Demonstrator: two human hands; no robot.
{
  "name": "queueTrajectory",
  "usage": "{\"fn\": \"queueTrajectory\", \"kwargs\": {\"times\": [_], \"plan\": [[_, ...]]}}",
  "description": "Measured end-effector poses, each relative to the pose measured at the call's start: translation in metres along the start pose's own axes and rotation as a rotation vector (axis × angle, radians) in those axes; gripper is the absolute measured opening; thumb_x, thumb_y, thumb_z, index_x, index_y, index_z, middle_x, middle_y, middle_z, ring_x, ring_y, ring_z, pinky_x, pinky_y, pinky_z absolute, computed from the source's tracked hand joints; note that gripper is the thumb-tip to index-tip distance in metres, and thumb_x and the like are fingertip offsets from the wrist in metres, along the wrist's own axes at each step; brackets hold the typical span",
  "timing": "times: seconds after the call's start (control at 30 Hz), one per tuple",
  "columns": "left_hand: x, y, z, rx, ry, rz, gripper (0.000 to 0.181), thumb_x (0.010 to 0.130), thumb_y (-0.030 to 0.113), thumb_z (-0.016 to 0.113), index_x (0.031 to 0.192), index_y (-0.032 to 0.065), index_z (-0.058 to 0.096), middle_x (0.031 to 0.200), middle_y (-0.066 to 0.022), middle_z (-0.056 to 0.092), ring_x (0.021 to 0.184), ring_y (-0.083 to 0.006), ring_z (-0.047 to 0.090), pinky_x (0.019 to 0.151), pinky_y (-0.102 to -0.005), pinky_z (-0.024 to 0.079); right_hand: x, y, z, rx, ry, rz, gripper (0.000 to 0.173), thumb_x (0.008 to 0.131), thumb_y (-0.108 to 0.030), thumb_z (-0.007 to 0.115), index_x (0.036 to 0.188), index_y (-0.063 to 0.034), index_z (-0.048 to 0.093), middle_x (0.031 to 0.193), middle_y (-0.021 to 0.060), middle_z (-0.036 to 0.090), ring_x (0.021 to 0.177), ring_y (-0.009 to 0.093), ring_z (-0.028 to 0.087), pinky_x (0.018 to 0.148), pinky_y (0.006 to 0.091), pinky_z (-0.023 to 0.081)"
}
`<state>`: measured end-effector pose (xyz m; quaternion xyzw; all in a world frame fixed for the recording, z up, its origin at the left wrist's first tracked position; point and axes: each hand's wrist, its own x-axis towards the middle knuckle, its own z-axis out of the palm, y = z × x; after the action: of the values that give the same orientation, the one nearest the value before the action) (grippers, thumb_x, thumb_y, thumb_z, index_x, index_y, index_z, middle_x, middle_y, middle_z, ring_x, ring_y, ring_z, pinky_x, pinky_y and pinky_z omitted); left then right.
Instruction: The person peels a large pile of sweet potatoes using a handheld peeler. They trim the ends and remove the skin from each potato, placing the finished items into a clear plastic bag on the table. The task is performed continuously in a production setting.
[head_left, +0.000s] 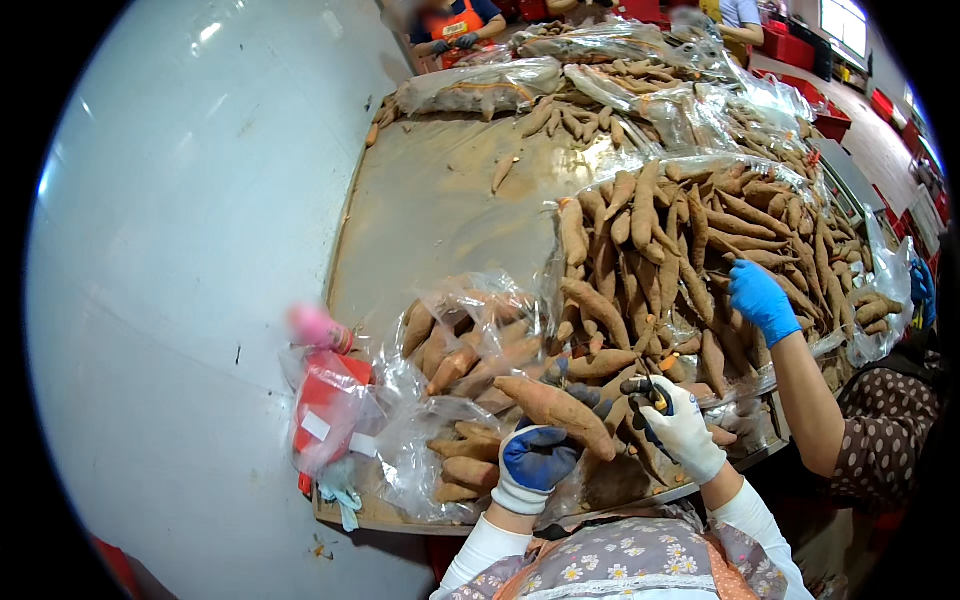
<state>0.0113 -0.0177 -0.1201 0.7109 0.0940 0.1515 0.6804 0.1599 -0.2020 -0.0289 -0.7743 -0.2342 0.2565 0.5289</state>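
Note:
My left hand (537, 461), in a white glove with a blue palm, grips a large sweet potato (559, 411) above the near edge of the table. The sweet potato lies tilted, its right end lower. My right hand (675, 427), in a white glove with dark fingertips, is closed around what looks like a small knife (643, 366). Its thin dark blade points up and away from me; the fingers hide most of the handle. Just beyond both hands, loose sweet potatoes (600, 365) and small orange cut pieces (668, 362) lie on the table.
Clear plastic bags of sweet potatoes (454, 367) stand left of my hands. A big heap (675, 240) spreads ahead. From the right reaches a co-worker's blue-gloved hand (763, 300). A pale wall (195, 262) borders the table (442, 217). Red packaging (330, 401) lies at its left corner.

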Motion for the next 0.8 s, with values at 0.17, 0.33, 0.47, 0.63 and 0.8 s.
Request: {"fn": "queueTrajectory", "kwargs": {"times": [0.17,0.33,0.47,0.63,0.8], "plan": [[-0.017,0.046,-0.007,0.403,0.096,0.086,0.046,0.094,0.009,0.068,0.137,0.0007,0.053,0.126,-0.0121,0.067,0.113,-0.0221,0.066,0.099,-0.0332,0.052,-0.009,0.006,0.011,0.001,-0.09,-0.039,0.03,0.09,-0.005,0.063,0.12,-0.0005,0.065,0.097,0.0125,0.073,0.078,0.017,0.069,0.07,0.0312,0.055],[-0.055,0.055,-0.044,0.729,0.406,0.095,0.048,0.089,0.017,0.075,0.132,0.0037,0.059,0.121,-0.011,0.07,0.109,-0.0215,0.068,0.093,-0.0318,0.054,-0.014,0.01,0.024,0.024,-0.179,0.03,0.029,0.091,-0.007,0.064,0.12,-0.001,0.065,0.092,0.0102,0.072,0.073,0.013,0.066,0.066,0.0295,0.053],[-0.101,0.037,-0.131,-0.021,0.551,0.011,0.06,0.096,0.026,0.063,0.146,0.0015,0.041,0.135,-0.0207,0.057,0.126,-0.0334,0.056,0.112,-0.0443,0.041,-0.014,0.012,0.039,-0.063,-0.202,-0.13,0.032,0.091,-0.015,0.069,0.119,-0.001,0.065,0.093,0.0149,0.073,0.073,0.023,0.07,0.067,0.0331,0.055],[-0.078,0.12,-0.132,0.789,0.348,0.055,0.059,0.072,-0.008,0.057,0.13,0.0011,0.059,0.126,-0.0158,0.064,0.122,-0.0301,0.06,0.107,-0.0385,0.046,-0.012,0.018,0.072,-0.205,-0.2,-0.298,0.067,0.085,-0.039,0.079,0.134,0.0018,0.056,0.119,0.0233,0.067,0.109,0.035,0.067,0.093,0.0395,0.053],[-0.053,0.099,-0.121,1.106,0.058,0.046,0.057,0.072,0.001,0.055,0.128,0.0059,0.061,0.122,-0.018,0.064,0.115,-0.0384,0.058,0.105,-0.0467,0.045,-0.004,0.017,0.097,-0.414,-0.358,-0.183,0.063,0.084,-0.041,0.076,0.13,-0.0027,0.057,0.116,0.0234,0.066,0.109,0.04,0.064,0.092,0.0439,0.052]]}}
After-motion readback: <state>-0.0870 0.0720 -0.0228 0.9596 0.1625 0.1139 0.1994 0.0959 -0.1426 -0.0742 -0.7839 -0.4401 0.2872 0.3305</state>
